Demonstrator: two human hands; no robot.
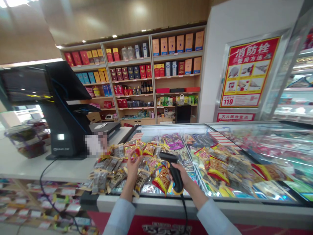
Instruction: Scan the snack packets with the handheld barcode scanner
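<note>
My right hand [183, 175] is wrapped round the grip of a black barcode scanner [176, 178] with yellow trim. The scanner's head points left over the pile, and its cable hangs down in front of the freezer. My left hand [133, 164] pinches the edge of a small red and yellow snack bag [138, 151] at the back of the pile. Under and between both hands lie several more snack bags, some red and yellow, others clear with dark contents. A larger red and yellow snack bag [162, 180] rests just left of the scanner's handle.
The bags lie on the glass lid of a chest freezer [151, 199] holding packaged goods. A second group of snack bags [218, 169] lies to the right. On the left, a counter [14, 168] bears a checkout screen [65, 130] and stacked tubs [31, 147]. Shelves [129, 62] of boxes stand behind.
</note>
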